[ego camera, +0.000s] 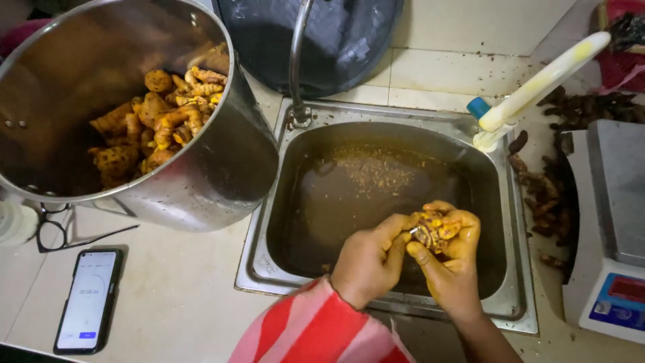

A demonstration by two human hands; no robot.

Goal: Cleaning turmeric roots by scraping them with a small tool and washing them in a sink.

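Over the sink basin, front right: both hands meet on one turmeric root, held above the murky water.

Turmeric root [433,230]: knobbly orange-yellow piece, gripped between the two hands.
Right hand [451,262]: fingers curled up and around the root from beneath and behind — closed on it, skin stained yellow.
Left hand [368,259]: thumb and fingertips pinched onto the near-left side of the root; a small metal blade seems to show at the fingertips, too small to tell for certain. Red and pink striped sleeve [316,329] at the wrist.
Sink [269,269]: steel basin directly under the grip, holding brown water with yellowish scraps floating at the far side.
Faucet [299,60]: curved steel pipe, rising from the sink rim beyond and left of the grip.
Steel pot [222,161]: large, tilted, well to the left of the grip — holds a heap of turmeric roots [161,121].
Smartphone [89,300]: screen lit, on the counter far left of the hands.
Eyeglasses [57,225]: beside the pot's base, beyond the phone.
Scale [615,235]: grey, right of the sink.
Dark peelings [547,195]: scattered on the counter between sink rim and scale.
White handle with blue cap [534,87]: beyond and right of the grip, over the sink's far corner.
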